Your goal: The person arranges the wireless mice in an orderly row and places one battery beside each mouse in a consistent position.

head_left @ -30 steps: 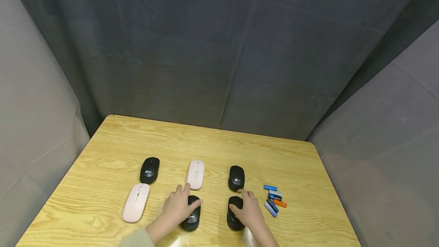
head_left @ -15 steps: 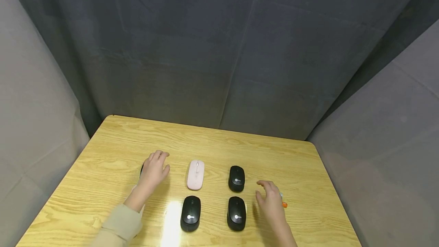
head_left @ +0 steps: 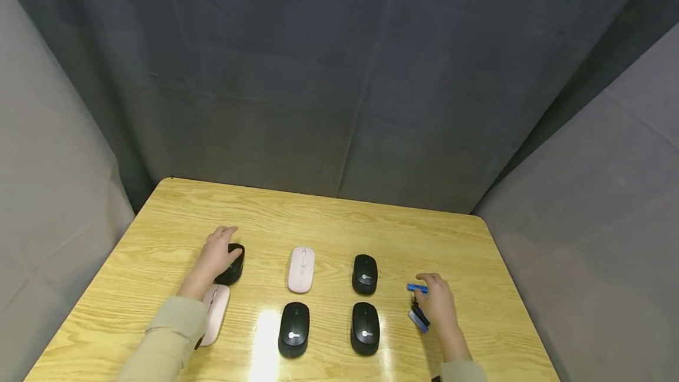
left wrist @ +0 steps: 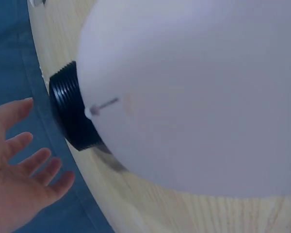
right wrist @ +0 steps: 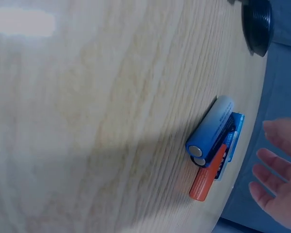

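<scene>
At the table's left side my left hand (head_left: 213, 257) hovers by a black computer mouse (head_left: 237, 264), covering part of it. The left wrist view shows this hand (left wrist: 26, 167) with fingers spread, apart from the black mouse (left wrist: 70, 107). A pale pink mouse (head_left: 216, 314) lies just nearer, partly under the left wrist. On the right, my right hand (head_left: 437, 299) is above a small pile of batteries, its fingers loosely bent and holding nothing. A blue battery (head_left: 416, 287) peeks out beside the fingers. The right wrist view shows an orange battery (right wrist: 206, 177) and a blue-silver battery (right wrist: 209, 127).
Mid-table stand a pink mouse (head_left: 301, 270) and, nearer, a black mouse (head_left: 294, 329). Right of them are another black mouse (head_left: 365, 274) and a nearer black mouse (head_left: 365, 328). A dark grey curtain (head_left: 276, 75) hangs behind the wooden table (head_left: 254, 217).
Both hands have left the two near black mice. My left hand has moved left and away to the far-left black mouse; my right hand has moved right over the batteries. The mice stay in place.
</scene>
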Tool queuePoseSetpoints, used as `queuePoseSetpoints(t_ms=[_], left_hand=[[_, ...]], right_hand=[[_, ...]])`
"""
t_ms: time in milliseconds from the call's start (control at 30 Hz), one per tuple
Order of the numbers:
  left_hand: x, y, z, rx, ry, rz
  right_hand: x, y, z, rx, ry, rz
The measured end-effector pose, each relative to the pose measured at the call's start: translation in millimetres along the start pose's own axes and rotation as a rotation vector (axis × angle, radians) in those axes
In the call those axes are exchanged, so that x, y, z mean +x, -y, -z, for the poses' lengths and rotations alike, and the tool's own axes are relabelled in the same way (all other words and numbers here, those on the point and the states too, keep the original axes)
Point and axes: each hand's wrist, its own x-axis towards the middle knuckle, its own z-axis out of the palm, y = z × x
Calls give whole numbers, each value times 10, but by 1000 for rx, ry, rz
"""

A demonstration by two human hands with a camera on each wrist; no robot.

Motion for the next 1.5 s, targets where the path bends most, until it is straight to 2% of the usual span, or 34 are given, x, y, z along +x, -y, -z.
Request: queuePoseSetpoints(t_ms=[133,233,567,1133,1500], left_hand=[[5,72,-6,-47,58,56],[1,106,-20,-70,93,69],[-32,79,-28,-103,152,113],[-25,101,-74,-59,143,89],[-46,77,-60,-60,155,109]], right_hand=[[92,-36,-39,-5,107,-50],[143,-58,-77,-7,173,-78],[243,-95,-139,-8,291,-86],[296,-149,-173,15,352,-120],[350,-151,-203,30,320,-92]])
